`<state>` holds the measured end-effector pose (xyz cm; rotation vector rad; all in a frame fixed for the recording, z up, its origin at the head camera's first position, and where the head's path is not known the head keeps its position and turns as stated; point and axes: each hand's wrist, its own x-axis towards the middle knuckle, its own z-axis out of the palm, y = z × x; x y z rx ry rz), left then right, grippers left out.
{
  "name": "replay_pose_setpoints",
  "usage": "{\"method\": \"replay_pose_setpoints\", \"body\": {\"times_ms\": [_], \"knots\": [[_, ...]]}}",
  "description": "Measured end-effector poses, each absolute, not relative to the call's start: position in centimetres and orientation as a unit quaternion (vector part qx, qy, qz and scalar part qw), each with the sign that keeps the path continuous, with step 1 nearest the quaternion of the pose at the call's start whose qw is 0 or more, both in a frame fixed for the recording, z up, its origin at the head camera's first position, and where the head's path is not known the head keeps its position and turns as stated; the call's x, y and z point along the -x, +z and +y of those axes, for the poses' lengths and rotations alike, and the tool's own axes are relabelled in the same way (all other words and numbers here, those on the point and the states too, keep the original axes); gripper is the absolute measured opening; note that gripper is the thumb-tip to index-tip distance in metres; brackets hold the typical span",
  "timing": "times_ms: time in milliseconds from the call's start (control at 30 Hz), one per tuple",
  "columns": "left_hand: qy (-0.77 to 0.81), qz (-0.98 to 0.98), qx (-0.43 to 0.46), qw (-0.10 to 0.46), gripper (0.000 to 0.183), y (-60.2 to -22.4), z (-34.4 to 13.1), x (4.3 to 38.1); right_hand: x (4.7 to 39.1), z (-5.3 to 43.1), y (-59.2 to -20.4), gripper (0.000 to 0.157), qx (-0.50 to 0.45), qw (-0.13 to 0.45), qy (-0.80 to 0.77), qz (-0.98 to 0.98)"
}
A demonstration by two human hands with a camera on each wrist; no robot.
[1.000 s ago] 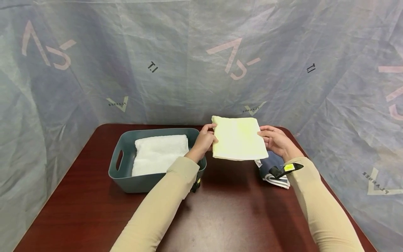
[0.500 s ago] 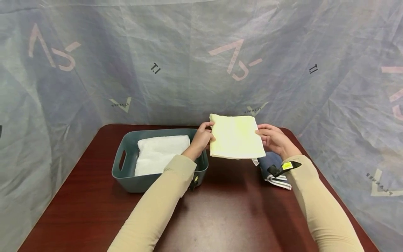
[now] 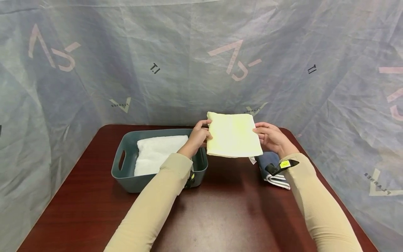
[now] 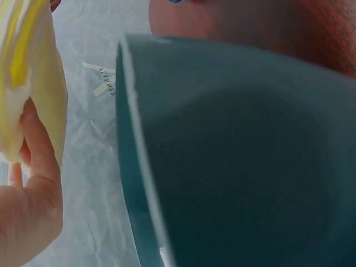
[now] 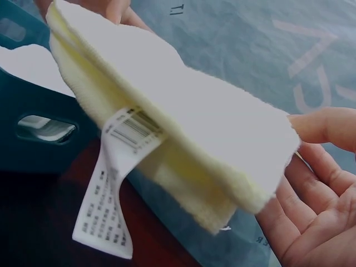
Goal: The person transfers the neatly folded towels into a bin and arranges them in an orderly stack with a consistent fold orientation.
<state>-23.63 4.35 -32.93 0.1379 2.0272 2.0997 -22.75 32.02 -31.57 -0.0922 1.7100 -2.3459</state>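
The left hand (image 3: 198,136) and right hand (image 3: 274,138) pinch opposite edges of a folded pale-yellow towel (image 3: 234,134) between their fingers, above the worktop beside a grey-teal plastic basket (image 3: 135,183) holding a folded white towel (image 3: 157,154). Uneven or loosened pinches could let its layers splay; the underside grip is partly hidden. The dark red-brown worktop (image 3: 220,217) stands before crumpled grey printed sheeting (image 3: 173,42).

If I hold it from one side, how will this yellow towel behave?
The yellow towel would probably sag, being soft-looking folded cloth. Its layers may spread, since they gape near the white label. Its fuzzy surface should resist slipping.
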Motion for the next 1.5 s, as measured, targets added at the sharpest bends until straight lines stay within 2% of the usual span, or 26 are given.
{"method": "replay_pose_setpoints", "body": {"times_ms": [300,433,667,833,1000,1500], "knots": [[0.722,0.682,-0.037,0.111,0.062,-32.7,3.3,24.0,23.0,31.0,-31.4,0.020,0.039,0.119,-0.810,0.572],[0.724,0.680,-0.039,0.110,0.063,-32.6,2.9,23.9,23.1,30.6,-31.5,0.016,0.049,0.115,-0.813,0.569],[0.725,0.678,-0.039,0.112,0.063,-32.2,2.3,24.0,23.4,30.3,-31.8,0.014,0.108,0.126,-0.818,0.551],[0.716,0.687,-0.031,0.119,0.062,-32.0,1.4,24.2,23.5,29.4,-31.5,0.012,0.071,0.120,-0.814,0.563],[0.711,0.690,-0.024,0.131,0.063,-31.6,0.5,24.2,23.7,28.4,-31.1,0.020,0.043,0.126,-0.812,0.569],[0.687,0.713,-0.023,0.135,0.065,-30.7,-2.0,24.3,24.0,26.2,-30.8,0.019,0.042,0.131,-0.810,0.571]]}}
